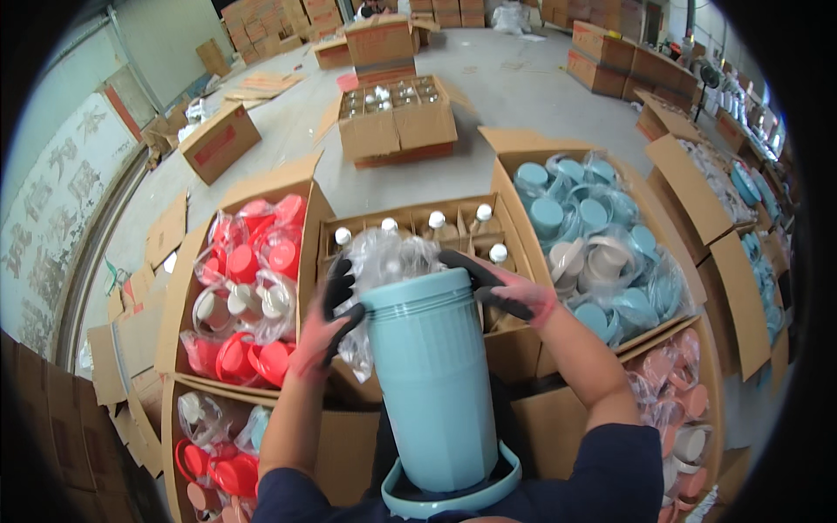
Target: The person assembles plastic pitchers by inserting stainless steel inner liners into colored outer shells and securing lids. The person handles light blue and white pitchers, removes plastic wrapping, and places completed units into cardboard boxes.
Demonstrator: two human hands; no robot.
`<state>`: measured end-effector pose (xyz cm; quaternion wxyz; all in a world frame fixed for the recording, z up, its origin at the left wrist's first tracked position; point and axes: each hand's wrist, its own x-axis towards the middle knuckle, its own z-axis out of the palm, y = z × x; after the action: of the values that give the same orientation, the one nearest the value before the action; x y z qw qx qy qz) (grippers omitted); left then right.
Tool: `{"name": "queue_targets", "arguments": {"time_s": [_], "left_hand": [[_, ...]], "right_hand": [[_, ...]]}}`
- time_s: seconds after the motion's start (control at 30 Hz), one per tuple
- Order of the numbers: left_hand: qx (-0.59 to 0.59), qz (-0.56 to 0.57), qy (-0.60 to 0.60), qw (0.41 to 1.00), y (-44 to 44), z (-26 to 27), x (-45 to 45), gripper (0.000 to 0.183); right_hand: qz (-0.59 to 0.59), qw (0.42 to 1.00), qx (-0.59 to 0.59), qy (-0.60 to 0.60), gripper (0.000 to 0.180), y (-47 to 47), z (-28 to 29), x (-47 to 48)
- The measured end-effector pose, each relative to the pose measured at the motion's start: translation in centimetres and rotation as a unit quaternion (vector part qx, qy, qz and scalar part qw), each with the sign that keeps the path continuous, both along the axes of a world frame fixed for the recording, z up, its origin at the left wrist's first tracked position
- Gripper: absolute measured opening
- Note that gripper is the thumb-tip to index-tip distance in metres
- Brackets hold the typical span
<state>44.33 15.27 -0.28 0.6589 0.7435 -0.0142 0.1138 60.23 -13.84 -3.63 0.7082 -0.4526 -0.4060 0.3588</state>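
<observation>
A large light-blue plastic thermos flask (428, 386) tilts back towards my body, its ribbed rim away from me and its loop handle (451, 506) by my torso. My right hand (507, 291), in a pink glove with black-coated fingers, has its fingers against the right side of the rim. At the left of the rim is my gloved left hand (330, 320), blurred, with fingers spread and the thumb close to the flask; its grip is unclear. A crumpled clear plastic bag (392, 258) lies behind the rim, between both hands.
Beyond the flask stands a divided carton (513, 346) of white-capped bottles. Cartons of bagged red and white flask parts (242, 261) and blue ones (549, 216) flank it. Pink parts (690, 399) fill a carton at lower right. Another carton of bottles (395, 131) stands farther off.
</observation>
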Motion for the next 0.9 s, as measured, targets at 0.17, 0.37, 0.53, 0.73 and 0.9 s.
{"name": "queue_targets", "arguments": {"time_s": [0.17,0.37,0.53,0.73,0.9], "left_hand": [[-0.029,0.057,-0.061,0.996,-1.3,-1.3,8.1,0.044],[0.572,0.144,-0.205,0.781,-5.4,5.4,10.3,0.078],[0.645,-0.268,-0.377,0.609,-3.7,4.3,13.3,0.042],[0.503,-0.233,-0.368,0.746,-4.6,6.2,14.0,0.04],[0.2,-0.018,-0.198,0.959,-1.7,3.6,15.5,0.05]], "right_hand": [[-0.217,0.974,0.054,0.025,0.055,4.8,-2.2,3.7],[-0.38,0.915,0.013,0.134,0.048,6.5,0.1,4.1],[-0.316,0.918,0.019,0.237,0.049,5.9,2.4,4.9],[-0.32,0.938,0.027,0.134,0.045,6.6,3.6,4.0],[0.014,0.935,0.154,0.318,0.04,3.0,3.3,7.3]]}}
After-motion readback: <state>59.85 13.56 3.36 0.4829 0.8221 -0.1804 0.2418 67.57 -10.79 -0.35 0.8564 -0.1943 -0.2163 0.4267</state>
